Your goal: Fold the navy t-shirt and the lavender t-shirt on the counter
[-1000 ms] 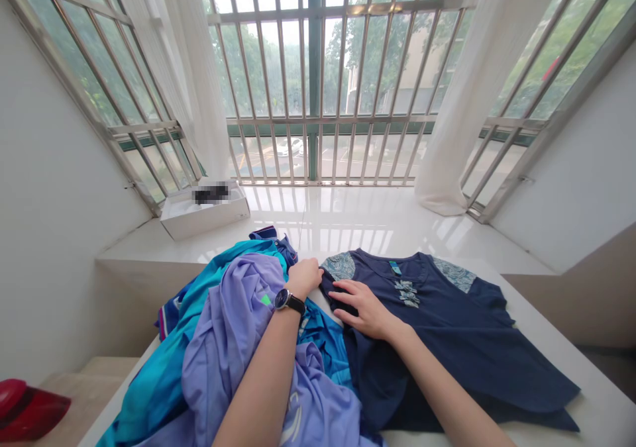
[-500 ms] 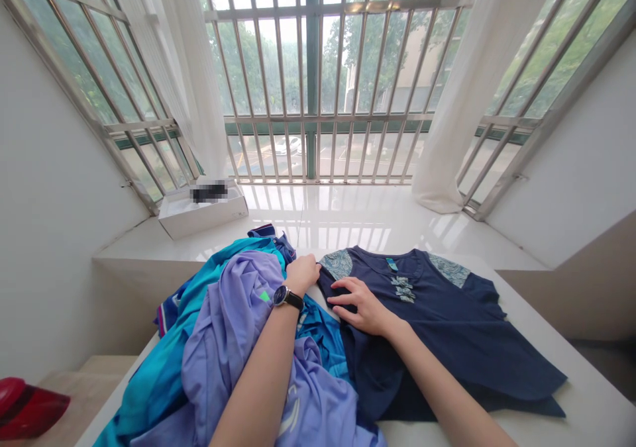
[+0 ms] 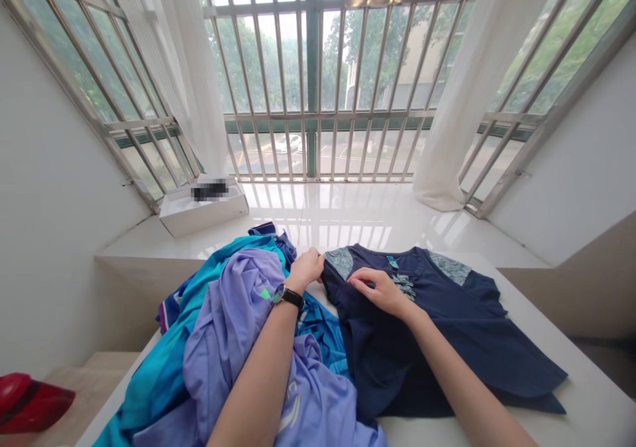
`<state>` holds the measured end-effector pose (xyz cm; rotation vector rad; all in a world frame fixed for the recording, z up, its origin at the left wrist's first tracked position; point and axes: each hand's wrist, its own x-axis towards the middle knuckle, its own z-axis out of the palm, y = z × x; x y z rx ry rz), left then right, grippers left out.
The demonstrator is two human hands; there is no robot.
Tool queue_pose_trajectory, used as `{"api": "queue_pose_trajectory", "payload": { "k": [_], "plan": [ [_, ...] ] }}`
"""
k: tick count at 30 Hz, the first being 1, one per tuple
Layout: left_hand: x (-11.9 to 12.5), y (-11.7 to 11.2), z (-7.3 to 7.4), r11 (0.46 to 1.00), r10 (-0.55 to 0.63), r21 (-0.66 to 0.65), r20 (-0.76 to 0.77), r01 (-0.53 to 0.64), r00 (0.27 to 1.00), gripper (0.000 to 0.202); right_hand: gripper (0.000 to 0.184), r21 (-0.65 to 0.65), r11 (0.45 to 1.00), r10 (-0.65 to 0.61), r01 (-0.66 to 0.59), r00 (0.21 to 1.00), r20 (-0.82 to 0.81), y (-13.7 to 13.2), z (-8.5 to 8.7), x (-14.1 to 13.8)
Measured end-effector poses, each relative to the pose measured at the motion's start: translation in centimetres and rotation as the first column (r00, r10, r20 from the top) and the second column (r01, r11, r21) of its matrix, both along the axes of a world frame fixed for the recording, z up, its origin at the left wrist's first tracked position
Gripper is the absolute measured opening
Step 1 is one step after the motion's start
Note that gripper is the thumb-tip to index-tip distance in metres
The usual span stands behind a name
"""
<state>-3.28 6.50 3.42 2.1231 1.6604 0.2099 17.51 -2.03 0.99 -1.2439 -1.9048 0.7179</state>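
Work surface: flat white table top [image 3: 591, 394], meeting a glossy white stone window ledge [image 3: 348, 215] at its far edge. Room: white side walls, 1 steel-barred window [image 3: 313, 49] in 3 sections, 2 sheer white curtains [image 3: 193, 83], 1 per side.

Count on ledge: 1 shallow white cardboard box [image 3: 203, 216] w/ 1 dark item [image 3: 209, 190] on it, blurred, type unreadable. Count below table, L side: 1 glossy red object [image 3: 30, 400], type unclear.

Count on table: 1 navy short-sleeved top [image 3: 437, 347] w/ patterned blue shoulder panels, lying flat on R half; 1 heap of at least 3 garments on L half: 1 lilac garment [image 3: 233, 328], 1 turquoise garment [image 3: 154, 367], 1 dark-blue collared garment [image 3: 265, 230].

I read 2 hands. L hand [image 3: 309, 268], w/ 1 black-strap wristwatch [image 3: 287, 296], is narrow, at the navy top's shoulder edge, just beside the heap; grip on cloth: cannot tell. R hand [image 3: 380, 291] is narrow, fingers curled on the top's chest; grip: cannot tell.
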Motion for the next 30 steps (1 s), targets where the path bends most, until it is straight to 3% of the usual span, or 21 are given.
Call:
{"api": "queue_pose_trajectory", "payload": {
  "k": [5,10,15,20,24,27,30],
  "plan": [
    [0.2,0.1,-0.4,1.000,-0.012,-0.002,0.075,0.012,0.997,0.030,0.026,-0.055,0.997,-0.053,0.055,0.998,0.028,0.2,-0.6,0.4],
    [0.1,0.2,-1.1,0.999,-0.036,-0.019,0.144,0.039,0.989,0.026,0.025,-0.034,0.999,0.000,0.003,0.996,0.089,-0.1,-0.7,-0.7],
    [0.2,0.3,-1.4,0.999,-0.037,-0.009,0.136,0.038,0.990,0.025,0.031,0.027,0.995,0.088,-0.095,0.977,0.193,-0.8,-1.1,-2.8],
    [0.3,0.2,-1.4,0.999,-0.030,0.014,0.092,0.029,0.995,0.025,0.025,0.022,0.981,0.178,-0.195,0.931,0.319,-1.2,-0.8,-3.7],
    [0.3,0.0,-1.1,0.999,-0.016,0.045,0.036,0.015,0.999,0.024,0.023,-0.015,0.963,0.266,-0.271,0.932,0.247,-1.5,0.0,-4.2],
    [0.2,-0.2,-0.8,0.999,-0.015,0.046,0.005,0.015,1.000,0.024,0.025,-0.102,0.941,0.333,-0.323,0.938,0.100,-1.7,0.6,-4.1],
    [0.2,-0.2,-0.7,0.999,-0.017,0.034,-0.008,0.018,1.000,0.026,0.031,-0.222,0.926,0.300,-0.306,0.952,-0.059,-1.4,0.9,-3.4]
  ]
}}
